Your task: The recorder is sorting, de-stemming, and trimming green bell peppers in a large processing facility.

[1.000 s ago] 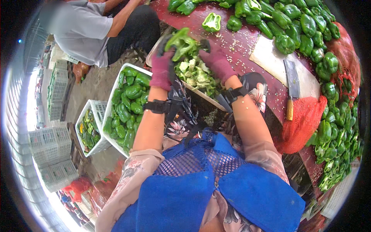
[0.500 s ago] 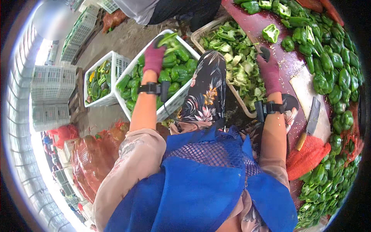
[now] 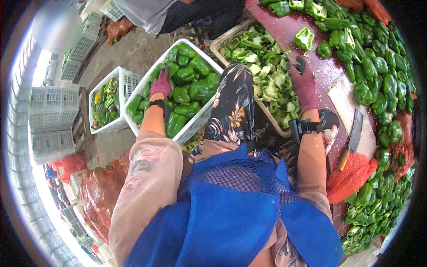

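- We have the left hand [image 3: 161, 85] released, fingers spread on the peppers [image 3: 181, 94] in the white crate [image 3: 198, 124], left of frame centre.
- Our right hand [image 3: 303, 80] is right of centre, between the scrap bin [image 3: 216, 50] and the red desk [image 3: 327, 71]; we can't tell if it grips anything.
- Halved pepper [image 3: 304, 38]: upper right, on desk.
- Knife [image 3: 356, 131]: right side, blade on the board [image 3: 347, 98].
- We see the pepper pile [image 3: 378, 66] along the right edge.
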A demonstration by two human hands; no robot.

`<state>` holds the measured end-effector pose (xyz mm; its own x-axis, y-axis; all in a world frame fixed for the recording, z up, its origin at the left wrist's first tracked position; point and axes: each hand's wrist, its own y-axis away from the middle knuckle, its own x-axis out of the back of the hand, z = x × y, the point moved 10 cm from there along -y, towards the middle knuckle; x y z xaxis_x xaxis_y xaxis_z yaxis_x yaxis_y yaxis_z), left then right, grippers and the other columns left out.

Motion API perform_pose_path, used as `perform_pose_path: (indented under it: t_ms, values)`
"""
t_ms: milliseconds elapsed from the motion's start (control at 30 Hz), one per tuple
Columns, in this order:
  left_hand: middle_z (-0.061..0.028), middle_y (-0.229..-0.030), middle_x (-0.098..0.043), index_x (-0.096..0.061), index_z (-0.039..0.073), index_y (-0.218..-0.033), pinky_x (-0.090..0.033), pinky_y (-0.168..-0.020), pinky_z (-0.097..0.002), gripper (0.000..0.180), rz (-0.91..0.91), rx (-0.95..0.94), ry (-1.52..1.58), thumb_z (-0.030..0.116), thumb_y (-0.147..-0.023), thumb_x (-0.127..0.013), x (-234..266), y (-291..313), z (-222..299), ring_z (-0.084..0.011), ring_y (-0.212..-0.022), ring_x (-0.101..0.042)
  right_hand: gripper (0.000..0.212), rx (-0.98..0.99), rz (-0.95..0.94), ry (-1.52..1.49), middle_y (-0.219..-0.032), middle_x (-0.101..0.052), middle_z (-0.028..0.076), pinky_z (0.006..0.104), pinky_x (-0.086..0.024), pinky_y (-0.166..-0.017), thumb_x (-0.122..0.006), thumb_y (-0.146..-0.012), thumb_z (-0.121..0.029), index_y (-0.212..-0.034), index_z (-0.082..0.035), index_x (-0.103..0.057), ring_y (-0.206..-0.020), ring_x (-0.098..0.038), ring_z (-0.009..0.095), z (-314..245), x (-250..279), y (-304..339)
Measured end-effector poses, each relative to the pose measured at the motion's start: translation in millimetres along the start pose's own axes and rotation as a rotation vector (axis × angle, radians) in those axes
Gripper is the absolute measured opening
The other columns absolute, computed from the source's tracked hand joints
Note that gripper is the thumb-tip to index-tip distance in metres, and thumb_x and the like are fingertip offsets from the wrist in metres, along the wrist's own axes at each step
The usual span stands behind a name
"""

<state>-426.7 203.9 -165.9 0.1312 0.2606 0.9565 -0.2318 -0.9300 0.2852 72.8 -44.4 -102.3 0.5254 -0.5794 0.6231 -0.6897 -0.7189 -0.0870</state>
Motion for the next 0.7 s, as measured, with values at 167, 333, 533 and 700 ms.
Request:
perform_pose_path:
  t_ms: [167, 333, 533, 700]
  values:
    - [-0.0136, -0.14, -0.038, -0.033, 0.019, -0.139, -0.036, -0.102, -0.0422, 0.058, -0.289, -0.036, -0.353, 0.022, -0.083, -0.046, 68, -20, 49, -0.0342, -0.124, -0.043, 0.052, -0.07, -0.001, -0.076, -0.115, -0.055, 0.026, 0.0424, -0.041, -0.092, -0.058, -0.082, -0.03, -0.127, -0.007, -0.045, -0.108, -0.054, 0.037, -18, 1, 7]
    - [-0.0178, -0.129, -0.05, -0.041, 0.011, -0.135, -0.039, -0.097, -0.0347, 0.064, 0.28, -0.688, 0.481, 0.035, -0.081, -0.064, 194, -2, 276, -0.0307, -0.117, -0.05, 0.046, -0.142, 0.161, -0.286, -0.111, -0.057, 0.025, 0.0397, -0.043, -0.089, -0.055, -0.081, -0.02, -0.123, -0.003, -0.047, -0.103, -0.055, 0.035, -37, 30, 14]
    - [-0.0237, -0.13, -0.046, -0.037, 0.007, -0.135, -0.038, -0.098, -0.0395, 0.071, 0.179, -0.743, 0.492, 0.044, -0.078, -0.06, 175, -9, 508, -0.0363, -0.119, -0.046, 0.032, -0.337, 0.332, -1.118, -0.096, -0.059, 0.01, 0.0302, -0.048, -0.067, -0.052, -0.082, -0.009, -0.112, 0.002, -0.05, -0.075, -0.058, 0.019, 34, 9, 8]
    - [-0.0229, -0.105, -0.062, -0.066, 0.005, -0.1, -0.046, -0.084, -0.0431, 0.037, 0.087, -0.44, 0.56, 0.032, -0.075, -0.058, 112, -74, 527, -0.041, -0.101, -0.057, 0.028, -0.492, 0.319, -1.486, -0.088, -0.059, 0.009, 0.0303, -0.051, -0.06, -0.053, -0.085, -0.011, -0.111, -0.001, -0.05, -0.067, -0.058, 0.017, 35, -10, 13]
